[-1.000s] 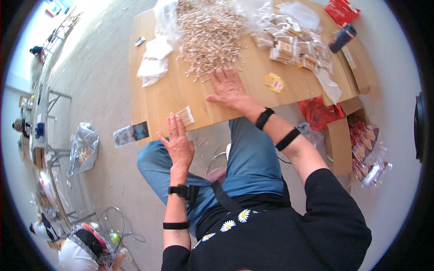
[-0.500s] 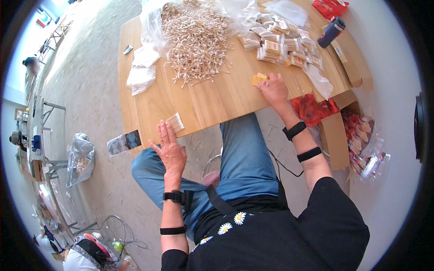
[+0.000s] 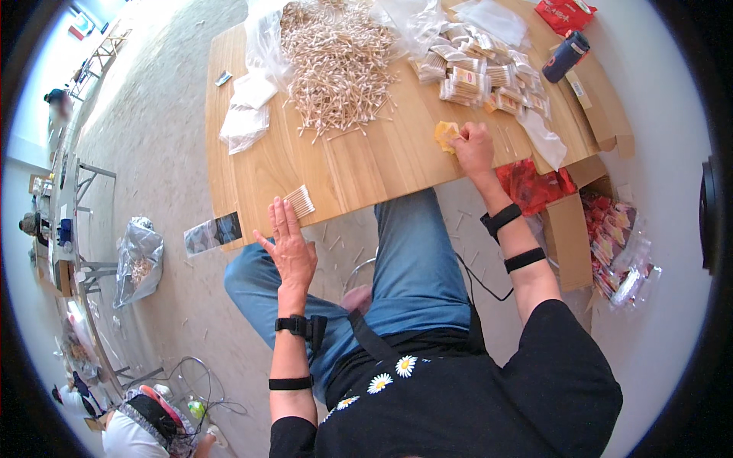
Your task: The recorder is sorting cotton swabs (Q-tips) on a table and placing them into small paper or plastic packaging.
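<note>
Near the table's front edge my left hand (image 3: 292,253) is stretched out, its fingertips against a small flat row of cotton swabs (image 3: 301,200). The fingers are straight and grip nothing. On the right, my right hand (image 3: 475,149) has its fingers curled in a pinch at the edge of a thin, yellow, paper-like piece (image 3: 445,136). A big loose heap of cotton swabs (image 3: 336,69) covers the far middle of the wooden table (image 3: 366,172). Bagged packs of swabs (image 3: 466,84) are piled beyond my right hand.
White plastic bags (image 3: 246,126) lie at the table's left. A dark bottle (image 3: 566,57) and red packet (image 3: 565,14) stand far right. Cardboard boxes (image 3: 569,240) and red packages (image 3: 611,237) are beside my right arm. A clear film (image 3: 212,233) overhangs the left corner.
My right fingers have curled in more, and the yellow piece now shows more openly to their left. My left hand stays by the row of swabs. The whole view has shifted slightly.
</note>
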Action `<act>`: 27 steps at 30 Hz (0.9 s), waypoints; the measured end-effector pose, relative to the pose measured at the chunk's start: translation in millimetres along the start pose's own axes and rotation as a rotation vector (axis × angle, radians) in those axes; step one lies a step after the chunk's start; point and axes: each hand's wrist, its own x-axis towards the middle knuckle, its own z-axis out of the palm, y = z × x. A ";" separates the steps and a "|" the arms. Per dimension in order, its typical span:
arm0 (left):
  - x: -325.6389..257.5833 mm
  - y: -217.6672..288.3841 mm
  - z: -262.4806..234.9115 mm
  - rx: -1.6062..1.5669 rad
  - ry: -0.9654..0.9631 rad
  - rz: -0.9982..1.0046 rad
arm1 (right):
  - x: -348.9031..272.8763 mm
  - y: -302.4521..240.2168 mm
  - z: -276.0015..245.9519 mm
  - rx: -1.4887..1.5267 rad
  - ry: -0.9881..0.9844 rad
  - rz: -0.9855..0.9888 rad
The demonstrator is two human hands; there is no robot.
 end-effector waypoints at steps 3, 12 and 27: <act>-1.4 -2.2 -0.3 0.026 -0.008 -0.014 | 5.6 0.6 -0.1 0.092 0.020 -0.023; 1.3 -2.3 4.4 0.051 0.029 0.018 | -12.9 -110.9 1.5 0.572 -0.625 -0.092; -1.1 -5.9 8.9 -0.018 0.092 0.030 | -61.4 -240.1 104.5 0.251 -0.887 -0.659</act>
